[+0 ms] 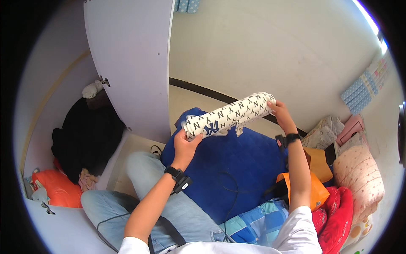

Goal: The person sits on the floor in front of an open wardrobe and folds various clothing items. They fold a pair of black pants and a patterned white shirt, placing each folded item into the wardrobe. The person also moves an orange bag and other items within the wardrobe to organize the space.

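A white cloth garment printed with dark letters (234, 114), rolled into a long tube, is held up in the air above a blue padded surface (234, 165). My left hand (186, 144) grips its lower left end, thumb on top. At the upper right end, my right hand (280, 112) grips the roll between thumb and fingers. A loose bit of the cloth hangs beneath the tube near its middle. Both wrists wear black straps with small devices.
On the left an open wardrobe (127, 63) holds a black garment (92, 136) and an orange bag (58, 187). Orange bags (307, 190), a blue checked cloth (258, 222), red bedding (339, 212) and a rolled pink quilt (358, 181) lie at right. A thin black cable (236, 197) crosses the blue surface.
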The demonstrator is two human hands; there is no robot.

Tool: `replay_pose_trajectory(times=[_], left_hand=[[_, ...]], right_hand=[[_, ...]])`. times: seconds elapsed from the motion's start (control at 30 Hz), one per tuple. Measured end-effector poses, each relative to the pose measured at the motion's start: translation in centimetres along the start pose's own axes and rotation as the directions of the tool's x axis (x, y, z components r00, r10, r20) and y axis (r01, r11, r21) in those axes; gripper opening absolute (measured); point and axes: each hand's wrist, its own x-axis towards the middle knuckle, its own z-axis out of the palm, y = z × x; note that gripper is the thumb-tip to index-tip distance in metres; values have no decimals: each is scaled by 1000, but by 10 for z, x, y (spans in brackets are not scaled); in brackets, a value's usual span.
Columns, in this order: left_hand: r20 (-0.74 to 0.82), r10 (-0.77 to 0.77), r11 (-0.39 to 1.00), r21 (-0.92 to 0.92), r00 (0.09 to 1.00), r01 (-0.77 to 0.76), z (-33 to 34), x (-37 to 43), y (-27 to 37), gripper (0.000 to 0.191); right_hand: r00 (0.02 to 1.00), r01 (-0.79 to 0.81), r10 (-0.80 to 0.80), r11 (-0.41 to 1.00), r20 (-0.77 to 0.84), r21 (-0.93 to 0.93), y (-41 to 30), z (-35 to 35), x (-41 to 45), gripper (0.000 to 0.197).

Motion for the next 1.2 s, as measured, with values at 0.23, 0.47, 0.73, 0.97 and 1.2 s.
replay_pose_trajectory(times=[0.23, 0.47, 0.73, 0.97, 1.2], left_hand=[[-5, -305, 950, -78, 952, 303, -31, -59, -29, 38], [-50, -576, 780, 265, 816, 567, -39, -95, -66, 55], [-92, -374, 809, 455, 923, 373, -10, -74, -90, 60], [-2, -179, 872, 462, 984, 160, 9, -54, -45, 47], [114, -444, 842, 392, 889, 370, -30, -51, -107, 46]], right_hand=[[974, -218, 218, 976, -66, 14, 124, -1, -116, 21], [865, -488, 499, 859, -46, 153, 200, 20, -197, 46], [893, -446, 444, 895, -68, -18, 174, 24, -141, 41], [927, -117, 54, 982, -372, -149, 191, 31, -140, 22], [869, -224, 176, 973, -463, -49, 233, 34, -176, 15]])
